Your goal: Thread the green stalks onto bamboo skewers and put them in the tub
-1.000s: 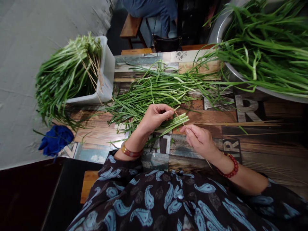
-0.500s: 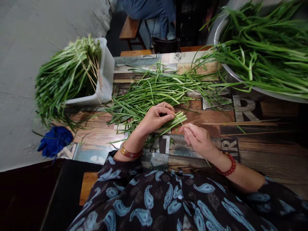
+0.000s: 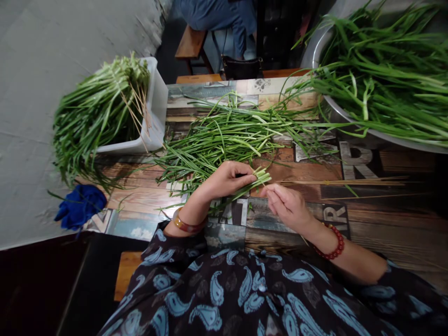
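Wood-patterned worktop under everything; clock face centred on the held bunch, 12 pointing away from the person. Steel basin at 2 o'clock, long leafy greens spilling over its rim. White plastic tub at 10, its stacked greens drooping leaf-first toward 8. Heap of loose stalks at 11, mostly lying along a 9-to-3 line. Crumpled blue cloth just below 9.

Left hand grasped the held bunch, thumb along its near side. Right hand sat at 4, fingers curled and pinched beside the stem ends. Held bunch was low over the worktop, in front of the person; long axis ran 8 to 2, pale cut ends at 2, leaves trailing under the left wrist.

Thin dry sticks lay at 3, pointing 9-to-3. Thinnest: a strand in the right hand's pinch, tail showing at 5.
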Motion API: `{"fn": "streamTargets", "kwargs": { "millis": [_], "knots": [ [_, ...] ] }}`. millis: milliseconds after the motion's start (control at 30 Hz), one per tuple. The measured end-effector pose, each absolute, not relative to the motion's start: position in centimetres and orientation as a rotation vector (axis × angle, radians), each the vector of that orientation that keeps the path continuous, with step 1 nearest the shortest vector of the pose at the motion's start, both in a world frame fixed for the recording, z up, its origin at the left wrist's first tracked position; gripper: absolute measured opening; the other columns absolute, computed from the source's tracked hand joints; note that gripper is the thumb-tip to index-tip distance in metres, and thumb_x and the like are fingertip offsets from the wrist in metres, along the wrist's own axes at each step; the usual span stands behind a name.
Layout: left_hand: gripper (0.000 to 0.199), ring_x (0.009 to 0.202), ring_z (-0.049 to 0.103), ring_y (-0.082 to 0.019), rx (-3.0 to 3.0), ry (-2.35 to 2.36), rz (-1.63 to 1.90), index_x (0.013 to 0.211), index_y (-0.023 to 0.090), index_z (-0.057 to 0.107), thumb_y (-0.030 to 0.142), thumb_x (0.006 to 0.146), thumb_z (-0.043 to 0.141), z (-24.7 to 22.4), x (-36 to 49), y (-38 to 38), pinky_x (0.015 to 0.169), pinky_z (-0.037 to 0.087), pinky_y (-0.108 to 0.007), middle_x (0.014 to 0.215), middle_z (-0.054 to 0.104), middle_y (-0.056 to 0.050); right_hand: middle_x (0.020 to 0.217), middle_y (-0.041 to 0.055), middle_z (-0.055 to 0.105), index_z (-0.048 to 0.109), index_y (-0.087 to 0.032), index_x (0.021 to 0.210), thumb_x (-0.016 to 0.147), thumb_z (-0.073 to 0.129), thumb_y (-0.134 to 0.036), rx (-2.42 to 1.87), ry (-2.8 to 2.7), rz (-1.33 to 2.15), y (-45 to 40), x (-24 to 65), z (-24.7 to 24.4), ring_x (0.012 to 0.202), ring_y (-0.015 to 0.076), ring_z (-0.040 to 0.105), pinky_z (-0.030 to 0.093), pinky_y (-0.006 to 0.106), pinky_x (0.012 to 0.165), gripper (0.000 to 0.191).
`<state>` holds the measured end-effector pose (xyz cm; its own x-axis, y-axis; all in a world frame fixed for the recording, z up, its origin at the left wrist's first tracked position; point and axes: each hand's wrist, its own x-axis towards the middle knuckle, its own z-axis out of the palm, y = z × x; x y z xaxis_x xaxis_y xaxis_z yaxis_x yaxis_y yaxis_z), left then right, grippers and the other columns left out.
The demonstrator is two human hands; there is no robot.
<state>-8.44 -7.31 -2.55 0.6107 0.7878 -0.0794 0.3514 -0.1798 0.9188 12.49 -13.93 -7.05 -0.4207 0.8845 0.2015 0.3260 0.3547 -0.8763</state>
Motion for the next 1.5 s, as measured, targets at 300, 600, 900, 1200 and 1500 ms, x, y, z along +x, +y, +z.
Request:
{"fn": "streamTargets", "kwargs": {
  "millis": [300, 600, 900, 1200, 1500],
  "knots": [
    [0.025, 0.082, 0.066, -0.017, 1.808, 1.308, 0.867, 0.091, 0.014, 0.075, 0.035, 0.088, 0.061, -2.8, -11.3, -6.1, 0.078, 0.049, -0.029, 0.089, 0.073, -0.008, 0.071, 0.0007, 0.066, 0.061, -0.017, 0.090, 0.098, 0.041, -0.016, -0.777, -2.077, 0.961, -14.3, 12.5, -6.9, 0.060, 0.0099, 0.061, 0.048, 0.020, 0.062, 0.021],
    [0.015, 0.084, 0.060, -0.018, 2.346, 1.198, 0.439, 0.087, 0.016, 0.074, 0.027, 0.086, 0.064, -3.3, -11.3, -6.1, 0.082, 0.043, -0.032, 0.086, 0.068, -0.006, 0.078, 0.0027, 0.071, 0.061, -0.018, 0.089, 0.095, 0.044, -0.012, -0.737, -2.071, 0.974, -14.4, 12.6, -6.7, 0.070, 0.0109, 0.067, 0.051, 0.020, 0.067, 0.020],
    [0.014, 0.083, 0.058, -0.017, 2.341, 1.206, 0.539, 0.077, 0.016, 0.070, 0.021, 0.085, 0.060, -3.5, -10.9, -6.0, 0.083, 0.042, -0.033, 0.086, 0.067, -0.006, 0.074, 0.0020, 0.069, 0.062, -0.019, 0.088, 0.096, 0.043, -0.015, -0.815, -2.048, 0.944, -14.2, 12.7, -6.7, 0.065, 0.0114, 0.065, 0.050, 0.021, 0.066, 0.021],
    [0.019, 0.059, 0.053, -0.010, 1.645, 1.233, 0.810, 0.076, 0.013, 0.067, 0.031, 0.083, 0.062, -2.4, -8.3, -7.4, 0.058, 0.040, -0.022, 0.064, 0.062, 0.000, 0.068, 0.0014, 0.068, 0.064, -0.019, 0.086, 0.094, 0.044, -0.018, -1.018, -1.955, 0.907, -14.1, 12.6, -6.2, 0.060, 0.0127, 0.062, 0.050, 0.023, 0.062, 0.022],
    [0.021, 0.059, 0.054, -0.009, 1.416, 1.175, 0.813, 0.080, 0.013, 0.071, 0.033, 0.079, 0.067, -2.5, -7.7, -7.7, 0.058, 0.043, -0.021, 0.067, 0.066, -0.001, 0.056, -0.0024, 0.058, 0.066, -0.018, 0.094, 0.096, 0.043, -0.019, -1.133, -1.871, 1.008, -14.1, 12.6, -6.1, 0.051, 0.0119, 0.057, 0.045, 0.023, 0.053, 0.023]
  ]
}}
